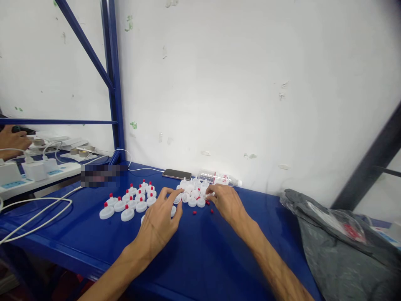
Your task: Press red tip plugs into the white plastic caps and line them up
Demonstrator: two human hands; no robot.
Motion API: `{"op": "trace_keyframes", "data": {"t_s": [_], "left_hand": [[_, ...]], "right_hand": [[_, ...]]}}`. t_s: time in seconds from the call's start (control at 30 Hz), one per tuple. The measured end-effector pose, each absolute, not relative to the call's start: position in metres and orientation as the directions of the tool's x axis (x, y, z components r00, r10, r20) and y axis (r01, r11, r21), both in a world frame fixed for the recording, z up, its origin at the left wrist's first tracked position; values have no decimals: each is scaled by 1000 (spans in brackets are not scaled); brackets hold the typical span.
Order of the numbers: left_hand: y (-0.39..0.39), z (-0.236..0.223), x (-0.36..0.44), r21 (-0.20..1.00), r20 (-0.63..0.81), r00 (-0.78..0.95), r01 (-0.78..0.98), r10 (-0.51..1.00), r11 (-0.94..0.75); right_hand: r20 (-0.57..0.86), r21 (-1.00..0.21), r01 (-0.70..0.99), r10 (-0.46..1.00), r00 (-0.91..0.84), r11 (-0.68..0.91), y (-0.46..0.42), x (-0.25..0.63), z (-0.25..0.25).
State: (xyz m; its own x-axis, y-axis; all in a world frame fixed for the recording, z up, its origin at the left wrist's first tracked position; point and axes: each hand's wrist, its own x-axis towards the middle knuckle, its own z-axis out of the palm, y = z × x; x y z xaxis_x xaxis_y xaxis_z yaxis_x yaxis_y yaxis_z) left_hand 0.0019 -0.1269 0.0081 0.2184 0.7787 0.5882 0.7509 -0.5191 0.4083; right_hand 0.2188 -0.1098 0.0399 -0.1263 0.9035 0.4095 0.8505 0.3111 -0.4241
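1. Head view: the left hand (158, 217) is over the blue bench (200, 251), its thumb and index finger parted, the index tip at the near-left edge of a heap of white caps (192, 202). Whether it touches a cap is hard to tell.
2. The right hand (227, 202) reaches the heap's right edge with fingers bent inward; whether they grip a cap or a red piece cannot be told.
3. Small loose red pieces (194, 212) lie on the bench just in front of the heap, some near the right fingertips.
4. Left of the heap, white caps with red tips (127, 215) stand upright in a cluster, the left hand partly covering its near-right side.
5. Behind the heap lie a phone (177, 174), with a white cable (147, 169) running to it, and a clear bottle (225, 179) on its side.
6. A dark grey bag (326, 255) drapes at the right; another person's hand (15, 143) shows at far left.
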Motion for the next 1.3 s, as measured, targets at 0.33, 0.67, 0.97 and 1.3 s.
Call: {"op": "trace_keyframes", "data": {"t_s": [0.33,0.67,0.97,1.3], "left_hand": [[-131,20,5,694,483,311,434,819,-574],[-127,6,7,491,715,206,533,668,-689],[-126,1,7,374,685,321,616,654,-694],[-121,-4,5,352,667,344,636,660,-687]], "right_hand": [[368,-777,379,850,-376,503,-125,195,53],[235,-623,724,954,-186,294,-110,229,54],[80,-221,969,993,-91,107,-114,222,37],[59,-195,970,989,-138,147,-114,226,47]]}}
